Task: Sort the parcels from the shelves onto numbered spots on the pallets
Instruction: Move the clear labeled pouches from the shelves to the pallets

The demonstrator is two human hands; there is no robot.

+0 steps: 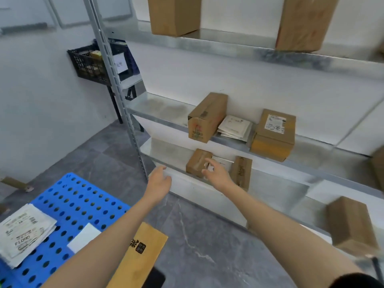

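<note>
Where the small brown parcel (196, 164) sits at the front edge of the lower shelf (166, 150), our right hand (215, 173) reaches it, fingers spread, gripping nothing. Our left hand (159, 180) hangs loosely open by the shelf's left front corner.

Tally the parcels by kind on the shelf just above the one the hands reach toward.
cardboard boxes: 4 (two look stacked, labelled one on top; one is cut off by the right frame edge)
pile of white mailers: 1 (number in the pile unclear)
Total: 5
</note>
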